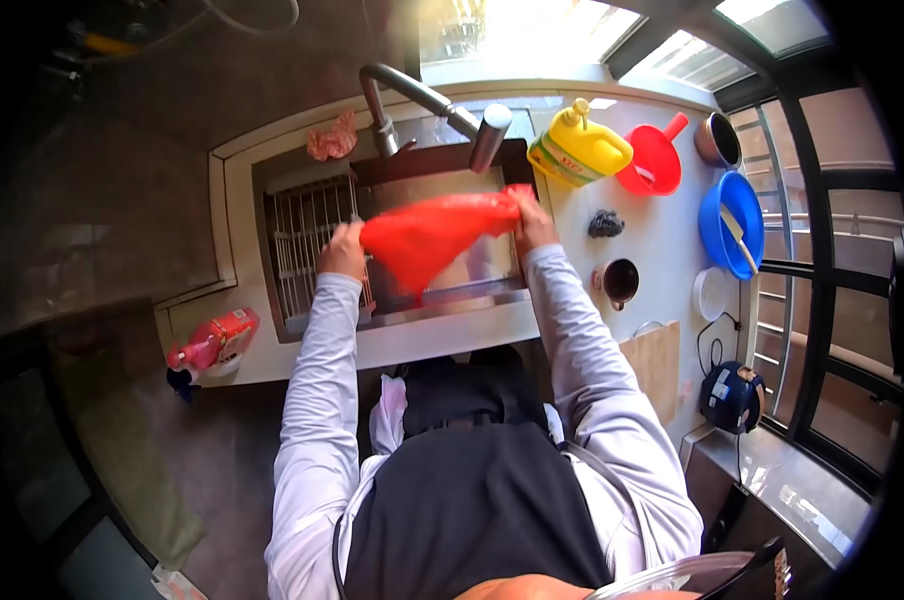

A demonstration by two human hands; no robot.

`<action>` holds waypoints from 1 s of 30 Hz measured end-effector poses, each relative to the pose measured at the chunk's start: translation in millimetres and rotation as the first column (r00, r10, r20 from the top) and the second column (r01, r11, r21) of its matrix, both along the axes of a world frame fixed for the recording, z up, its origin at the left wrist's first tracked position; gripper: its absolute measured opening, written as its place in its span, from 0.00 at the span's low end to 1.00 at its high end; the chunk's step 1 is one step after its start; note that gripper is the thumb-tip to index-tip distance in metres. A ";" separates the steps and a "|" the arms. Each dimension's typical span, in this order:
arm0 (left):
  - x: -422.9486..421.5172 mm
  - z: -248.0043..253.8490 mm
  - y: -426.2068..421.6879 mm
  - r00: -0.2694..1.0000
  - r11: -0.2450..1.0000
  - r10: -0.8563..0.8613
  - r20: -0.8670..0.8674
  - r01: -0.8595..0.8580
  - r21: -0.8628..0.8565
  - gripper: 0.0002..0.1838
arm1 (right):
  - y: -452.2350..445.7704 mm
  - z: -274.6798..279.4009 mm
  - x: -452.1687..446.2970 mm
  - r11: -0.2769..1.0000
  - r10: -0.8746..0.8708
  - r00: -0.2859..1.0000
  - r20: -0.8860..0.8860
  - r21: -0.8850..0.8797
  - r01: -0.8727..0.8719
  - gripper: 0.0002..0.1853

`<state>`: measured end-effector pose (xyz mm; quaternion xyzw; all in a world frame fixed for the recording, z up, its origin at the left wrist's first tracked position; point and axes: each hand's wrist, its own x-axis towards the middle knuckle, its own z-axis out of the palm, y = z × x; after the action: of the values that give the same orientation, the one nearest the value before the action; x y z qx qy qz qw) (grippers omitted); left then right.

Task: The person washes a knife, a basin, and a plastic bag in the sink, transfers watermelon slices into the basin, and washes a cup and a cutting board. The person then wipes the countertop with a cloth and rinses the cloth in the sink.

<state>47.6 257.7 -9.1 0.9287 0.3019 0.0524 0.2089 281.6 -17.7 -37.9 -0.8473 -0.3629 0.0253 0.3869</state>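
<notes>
A thin, shiny red sheet that looks like a plastic bag (432,235) is stretched between my two hands above the sink (452,295). Its lower edge droops to a point and is smeared by motion. My left hand (344,250) is closed on one end, over the slatted drying rack (307,240). At the other end, my right hand (534,220) grips a bunched corner near the sink's right side. Behind the bag stands the grey faucet (437,100), its spout head over the basin.
Right of the sink are a yellow detergent jug (580,150), a red scoop (654,160), a dark scouring pad (606,223), a mug (617,283), a blue basin (714,225) and a cutting board (652,370). A pink bottle (217,340) lies at the left counter edge; a crumpled pink cloth (333,137) sits behind.
</notes>
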 end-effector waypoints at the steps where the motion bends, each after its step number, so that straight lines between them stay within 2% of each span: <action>1: 6.9 7.8 0.5 0.970 1.000 -0.003 0.242 -0.002 0.023 0.14 | 9.9 26.0 0.9 0.998 -0.017 0.992 0.123 0.055 0.011 0.20; 4: 12.4 22.3 -8.1 0.878 0.992 0.001 0.478 -0.060 0.108 0.13 | 12.0 44.2 -9.0 0.998 -0.034 0.994 0.107 0.064 0.027 0.22; 5: 7.3 6.0 -4.1 0.975 0.995 -0.031 0.219 0.009 0.102 0.12 | -0.7 0.7 -6.0 0.993 0.026 0.999 -0.043 -0.113 -0.031 0.21; 6: -2.5 -23.5 2.8 0.996 0.994 -0.069 -0.060 0.074 0.075 0.12 | -4.6 -27.4 2.8 0.793 0.112 0.957 -0.267 -0.557 -0.248 0.19; 7: -10.2 -29.6 3.7 0.935 0.991 -0.113 -0.337 0.131 0.029 0.11 | -3.2 -34.7 3.7 0.375 0.070 0.867 -0.493 -0.792 -0.481 0.18; 8: -15.6 -35.3 0.4 0.989 0.997 -0.034 -0.147 0.044 0.069 0.10 | -10.1 -39.5 -4.2 0.706 0.061 0.924 -0.377 -0.638 -0.307 0.16; 9: -15.5 -39.4 0.3 0.999 0.997 0.031 0.032 -0.033 0.073 0.11 | -12.0 -30.9 -4.4 0.928 0.004 0.968 -0.251 -0.361 -0.098 0.15; 10: -7.6 -30.5 -0.6 0.997 0.994 0.010 0.079 -0.018 0.105 0.12 | -6.4 -12.6 -9.1 0.975 0.001 0.979 -0.205 -0.218 -0.046 0.14; 11: -12.0 -22.0 -8.9 0.994 0.992 -0.013 0.104 0.000 0.124 0.13 | -11.7 -19.9 -11.9 0.962 0.060 0.979 -0.194 -0.249 -0.109 0.14; 13: -16.2 -7.7 -15.9 0.951 0.950 -0.155 0.266 0.069 0.303 0.14 | -6.2 -16.7 -3.5 0.929 0.179 0.971 -0.156 -0.299 -0.219 0.15; 14: -7.2 -3.4 -12.5 0.905 0.910 -0.235 0.355 0.077 0.407 0.15 | -3.5 -11.2 -0.3 0.991 0.115 0.993 0.007 -0.073 -0.115 0.19; 15: -9.7 -1.3 -16.0 0.882 0.900 -0.285 0.376 0.112 0.420 0.16 | 4.9 26.1 -7.3 0.999 0.000 0.998 0.069 0.042 -0.003 0.23; 16: -10.0 -10.2 -18.4 0.946 0.915 -0.312 0.084 0.275 0.296 0.16 | 4.1 21.4 -7.8 1.000 0.006 0.992 0.126 -0.002 -0.006 0.23; 17: -14.0 -24.8 -22.1 0.908 0.913 -0.360 -0.215 0.391 0.120 0.16 | 1.5 10.5 -11.9 0.999 0.014 0.984 0.177 -0.046 -0.006 0.23; 18: -19.8 -39.5 -23.4 0.604 0.841 -0.451 -0.657 0.534 -0.087 0.14 | -0.8 -5.5 -11.4 0.844 0.131 0.978 -0.161 -0.499 -0.195 0.22; 19: -23.9 -49.6 -16.1 0.414 0.851 -0.483 -0.771 0.429 -0.303 0.15 | -3.9 -25.4 -7.6 0.481 0.073 0.869 -0.490 -0.746 -0.461 0.22; 21: -13.5 -32.3 -14.6 0.712 0.940 -0.320 -0.625 0.319 -0.119 0.15 | -8.0 -66.4 1.1 0.456 0.159 0.896 -0.414 -0.774 -0.438 0.22; 22: -12.5 -27.8 -8.0 0.897 0.947 -0.293 -0.331 0.321 0.031 0.16 | -6.7 -46.7 -1.2 0.766 0.168 0.960 -0.224 -0.583 -0.270 0.21; 23: -11.5 -25.8 -3.6 0.971 0.967 -0.240 0.016 0.237 0.092 0.18 | -7.0 -27.0 -7.1 0.955 0.102 0.994 -0.049 -0.275 -0.112 0.21; 24: -1.7 4.4 -8.7 0.959 0.968 -0.183 0.217 0.137 0.210 0.15 | 6.1 7.9 -9.7 0.999 0.017 0.997 0.072 -0.040 -0.014 0.19; 25: 7.9 25.6 -13.3 0.897 0.952 -0.147 0.417 0.013 0.307 0.12 | 15.3 40.4 -12.9 0.997 -0.078 0.986 0.145 0.030 0.075 0.20; 26: 8.6 8.9 -9.7 0.967 0.941 -0.186 0.173 0.125 0.313 0.11 | 12.1 26.4 -8.2 0.999 -0.011 0.990 0.143 -0.040 0.017 0.19; 27: 4.7 -23.3 -7.9 0.972 0.928 -0.220 -0.083 0.235 0.288 0.11 | 3.2 -1.7 -3.6 0.993 0.055 0.989 0.134 -0.113 -0.040 0.19; 28: -0.7 -41.3 -8.2 0.909 0.913 -0.247 -0.337 0.334 0.232 0.11 | -7.2 -48.9 1.0 0.908 0.220 0.939 -0.263 -0.297 -0.296 0.16; 29: -4.0 -35.5 -8.6 0.708 0.891 -0.359 -0.608 0.453 0.002 0.08 | -7.4 -53.9 -4.8 0.350 0.096 0.910 -0.403 -0.842 -0.410 0.16; 30: -12.3 -36.0 -10.2 0.799 0.926 -0.311 -0.515 0.377 0.025 0.07 | -10.0 -44.1 -3.7 0.500 0.016 0.928 -0.372 -0.801 -0.330 0.16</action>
<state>35.3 247.5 -45.1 0.9604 0.1679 -0.2109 0.0699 277.9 -27.8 -81.9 -0.8697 -0.3206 0.3741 -0.0299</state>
